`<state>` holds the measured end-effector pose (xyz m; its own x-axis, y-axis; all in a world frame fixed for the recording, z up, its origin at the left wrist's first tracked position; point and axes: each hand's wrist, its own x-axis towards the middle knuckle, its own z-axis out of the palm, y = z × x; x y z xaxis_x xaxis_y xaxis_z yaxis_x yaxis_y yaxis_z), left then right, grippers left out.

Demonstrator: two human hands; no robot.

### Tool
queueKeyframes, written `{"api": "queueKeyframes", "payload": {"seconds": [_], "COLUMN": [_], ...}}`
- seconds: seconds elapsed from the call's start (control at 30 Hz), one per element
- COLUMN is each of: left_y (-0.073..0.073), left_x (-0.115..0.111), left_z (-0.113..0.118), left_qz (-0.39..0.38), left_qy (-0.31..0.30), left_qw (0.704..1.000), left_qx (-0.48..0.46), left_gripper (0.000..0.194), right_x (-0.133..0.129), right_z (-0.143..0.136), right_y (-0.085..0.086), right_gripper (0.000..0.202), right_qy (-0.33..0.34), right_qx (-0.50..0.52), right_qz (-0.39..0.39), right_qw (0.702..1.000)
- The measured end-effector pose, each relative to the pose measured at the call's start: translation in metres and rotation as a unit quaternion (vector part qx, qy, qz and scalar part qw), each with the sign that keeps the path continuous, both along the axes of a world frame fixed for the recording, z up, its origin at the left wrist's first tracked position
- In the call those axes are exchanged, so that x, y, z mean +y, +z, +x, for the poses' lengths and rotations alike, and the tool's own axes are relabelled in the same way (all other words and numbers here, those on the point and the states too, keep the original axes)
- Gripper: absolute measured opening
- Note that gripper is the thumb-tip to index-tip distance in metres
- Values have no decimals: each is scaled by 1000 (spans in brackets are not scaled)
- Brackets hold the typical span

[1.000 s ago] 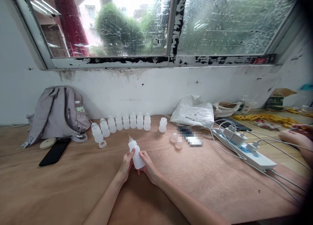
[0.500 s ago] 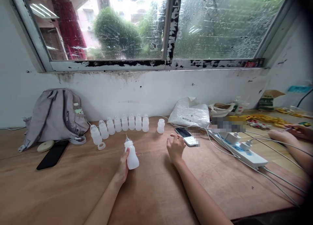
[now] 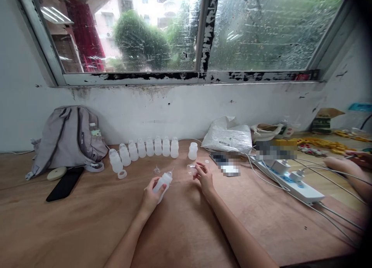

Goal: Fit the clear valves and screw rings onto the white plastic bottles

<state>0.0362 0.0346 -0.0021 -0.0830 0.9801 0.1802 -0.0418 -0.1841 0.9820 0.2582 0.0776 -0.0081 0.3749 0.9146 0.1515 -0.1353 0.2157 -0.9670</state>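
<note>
My left hand [image 3: 151, 193] is wrapped round a frosted white baby bottle [image 3: 163, 185], tilted with its clear nipple [image 3: 171, 171] up and to the right. My right hand [image 3: 204, 178] pinches a clear bottle cap [image 3: 191, 168], held just right of the nipple. Between the bottle and the back row, a loose clear nipple [image 3: 157, 169] lies on the table. A single bottle without a cap [image 3: 193, 151] stands behind my right hand. Further left, several frosted bottles [image 3: 141, 147] stand in a curved row, with a white collar ring [image 3: 122, 174] in front.
A grey backpack [image 3: 68, 140] leans on the wall at left, near a black phone [image 3: 64, 184] and a round cream object [image 3: 56, 173]. At right are another phone [image 3: 223, 163], a plastic bag [image 3: 228, 136] and a power strip [image 3: 302, 188] with cables. Another person's hand [image 3: 337, 163] shows at far right.
The bottle in my left hand has tipped to the right. My right hand has closed on the clear cap and come slightly left. The loose nipple, hidden before, now shows.
</note>
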Motion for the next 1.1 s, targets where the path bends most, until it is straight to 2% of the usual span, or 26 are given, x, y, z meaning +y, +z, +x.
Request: {"api": "queueKeyframes", "payload": {"seconds": [0.07,0.13,0.33,0.47,0.63,0.73,0.87,1.1], "left_y": [1,1,0,-4,-9,-9,-9,-5], "left_x": [-2,-3,-3,-1,2,2,2,-1], "left_z": [1,1,2,0,-1,-1,-2,-1], "left_qz": [3,8,67,88,93,89,97,109], "left_qy": [-7,-11,21,17,9,7,-15,-66], "left_qw": [1000,999,992,982,967,963,961,957], "left_qx": [25,49,101,166,235,255,259,260], "left_gripper": [27,26,25,25,33,36,33,27], "right_x": [-4,-7,-14,-14,-13,-15,-17,-18], "right_z": [-10,-17,-28,-31,-34,-36,-38,-39], "right_y": [1,1,5,3,-3,-5,-5,-3], "right_gripper": [36,31,26,27,34,37,43,45], "right_qy": [73,117,174,163,127,100,53,37], "right_qx": [81,126,127,65,-76,-170,-279,-347], "right_qz": [2,5,25,22,-18,-19,30,20], "right_qw": [994,985,976,984,989,980,958,937]}}
